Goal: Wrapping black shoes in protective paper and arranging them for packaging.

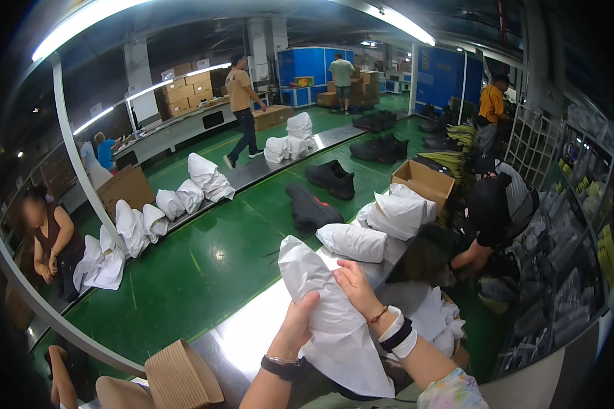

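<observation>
Both hands are gripping one white paper-wrapped bundle (324, 300) upright over the steel conveyor (242, 344): left hand (299, 326) is clamping its lower left edge, right hand (355, 285) is pressing its upper right side. Bundle is looking light, soft, crinkly; holding at the mid-body seems safest. Further right, more wrapped bundles (353, 241) are crowding the belt, with an open cardboard box (423, 181) beyond.

Single head-worn fisheye view, looking down and forward along long green conveyor belt (218, 259); own forearms near at lower edge, factory hall far, edges bent.
</observation>
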Demonstrator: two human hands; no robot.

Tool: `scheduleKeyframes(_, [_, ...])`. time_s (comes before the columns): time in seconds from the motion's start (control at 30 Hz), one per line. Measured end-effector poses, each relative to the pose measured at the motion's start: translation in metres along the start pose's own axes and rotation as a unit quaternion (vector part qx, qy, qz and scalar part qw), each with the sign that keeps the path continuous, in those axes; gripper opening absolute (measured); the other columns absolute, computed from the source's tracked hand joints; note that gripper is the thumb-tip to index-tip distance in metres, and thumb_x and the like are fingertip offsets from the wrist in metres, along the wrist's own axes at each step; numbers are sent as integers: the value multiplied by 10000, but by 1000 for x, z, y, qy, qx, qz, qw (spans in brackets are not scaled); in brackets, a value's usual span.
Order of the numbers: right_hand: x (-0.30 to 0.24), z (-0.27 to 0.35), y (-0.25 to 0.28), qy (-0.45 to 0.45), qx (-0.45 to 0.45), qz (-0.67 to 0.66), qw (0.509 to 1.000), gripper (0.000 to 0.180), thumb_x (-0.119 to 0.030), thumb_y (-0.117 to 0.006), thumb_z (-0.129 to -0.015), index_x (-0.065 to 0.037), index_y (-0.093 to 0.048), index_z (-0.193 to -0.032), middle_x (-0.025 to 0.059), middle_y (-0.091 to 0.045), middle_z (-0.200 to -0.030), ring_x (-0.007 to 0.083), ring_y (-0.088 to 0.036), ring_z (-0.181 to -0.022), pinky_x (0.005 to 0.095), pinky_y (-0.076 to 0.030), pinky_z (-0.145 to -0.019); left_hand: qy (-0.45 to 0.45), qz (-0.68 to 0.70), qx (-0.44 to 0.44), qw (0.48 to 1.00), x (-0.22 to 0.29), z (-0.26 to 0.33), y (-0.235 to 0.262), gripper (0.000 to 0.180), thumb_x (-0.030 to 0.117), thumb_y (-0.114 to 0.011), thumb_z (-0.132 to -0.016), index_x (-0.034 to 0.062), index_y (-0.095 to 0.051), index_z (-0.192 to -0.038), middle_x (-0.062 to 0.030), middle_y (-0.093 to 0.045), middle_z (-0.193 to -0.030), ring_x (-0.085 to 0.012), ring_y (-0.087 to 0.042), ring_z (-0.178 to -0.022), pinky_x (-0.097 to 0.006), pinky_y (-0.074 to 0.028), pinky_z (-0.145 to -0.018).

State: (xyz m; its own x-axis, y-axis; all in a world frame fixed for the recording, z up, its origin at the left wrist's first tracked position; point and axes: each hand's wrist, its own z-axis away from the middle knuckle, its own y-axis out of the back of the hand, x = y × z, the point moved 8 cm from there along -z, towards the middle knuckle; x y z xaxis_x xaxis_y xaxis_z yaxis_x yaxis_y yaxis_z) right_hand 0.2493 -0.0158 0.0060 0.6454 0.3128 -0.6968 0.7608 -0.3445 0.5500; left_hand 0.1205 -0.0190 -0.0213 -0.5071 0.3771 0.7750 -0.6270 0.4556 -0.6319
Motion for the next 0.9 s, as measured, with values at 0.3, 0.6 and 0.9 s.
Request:
scheduleKeyframes(0.3, [-16, 52, -16, -132, -195, -388, 891, 806, -200, -749, -714, 1, -302, -1353, 149, -423, -1283, 186, -409, -1182, 322, -351, -975, -130, -53, 121, 983, 40, -28, 7, 533, 351, -630, -829, -15, -453, -1173, -89, -550, -1048, -183, -538, -959, -321, -437, -850])
scheduleKeyframes(0.6, [-52, 44, 33, 118, 197, 175, 957, 307, -24, -641, -714, -3, -491, -982, 157, -552, -841, 342, -582, -762, 401, -488, -618, -177, 159, 173, 956, 29, -31, -4, 517, 510, -481, -877, 43, -487, -1097, -94, -579, -1030, -224, -572, -961, -374, -462, -856])
scheduleKeyframes(0.9, [-28, 64, -8, -70, 213, -377, 899, 195, -16, -583, -826, 25, -529, -1009, 79, -565, -1016, 140, -565, -873, 248, -470, -748, -132, 293, 183, 929, -11, -38, 23, 696, 663, -324, -848, 60, -530, -1130, -76, -578, -1106, -267, -532, -1057, -417, -413, -937])
